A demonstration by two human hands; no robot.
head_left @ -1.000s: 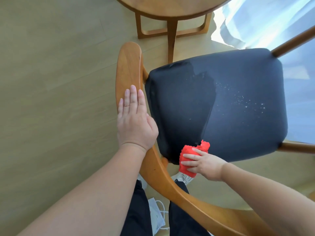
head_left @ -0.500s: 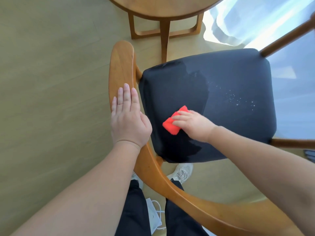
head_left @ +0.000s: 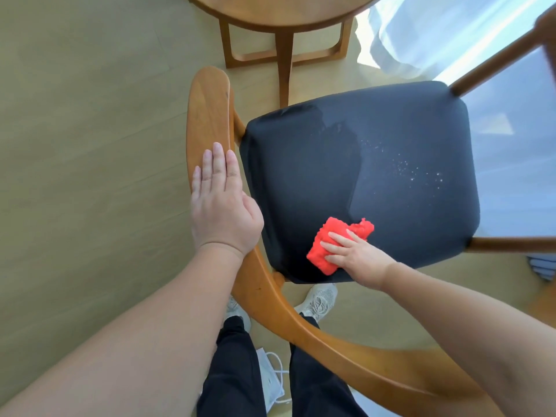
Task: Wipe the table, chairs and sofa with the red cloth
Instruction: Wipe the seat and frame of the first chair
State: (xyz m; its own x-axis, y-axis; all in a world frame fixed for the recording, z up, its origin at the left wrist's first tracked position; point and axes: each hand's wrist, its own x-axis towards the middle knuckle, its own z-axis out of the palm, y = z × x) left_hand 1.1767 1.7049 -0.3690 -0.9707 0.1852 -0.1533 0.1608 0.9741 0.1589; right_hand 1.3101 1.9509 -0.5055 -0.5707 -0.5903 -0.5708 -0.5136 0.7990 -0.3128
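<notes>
1. The crumpled bright red cloth [head_left: 335, 227] lies on the dark navy padded seat [head_left: 391, 139] of a wooden armchair, near the seat's near edge and towards its left half.
2. The right hand [head_left: 359, 257] presses down on the cloth with its fingers [head_left: 337, 237] stretched out flat over the fabric, not curled round it. The thumb is not visible.
3. The left hand [head_left: 224, 206] rests palm down on the chair's curved honey-coloured wooden back rail [head_left: 207, 109], fingers straight and held together, gripping nothing.
4. The left part of the seat looks darker than the right part, with an uneven boundary running down the middle.
5. A scatter of small white specks [head_left: 421, 173] sits on the lighter right part of the seat, well apart from the cloth.
6. A round wooden table [head_left: 279, 16] with a wooden leg frame stands beyond the chair, at the top of the view.
7. A sheer white curtain [head_left: 436, 31] hangs at the upper right, brightly lit.
8. Below the back rail, the person's black trousers [head_left: 234, 371] and light grey trainers [head_left: 319, 300] show, with a white cable [head_left: 275, 370] on the pale wood-look floor [head_left: 90, 145] between the legs.
</notes>
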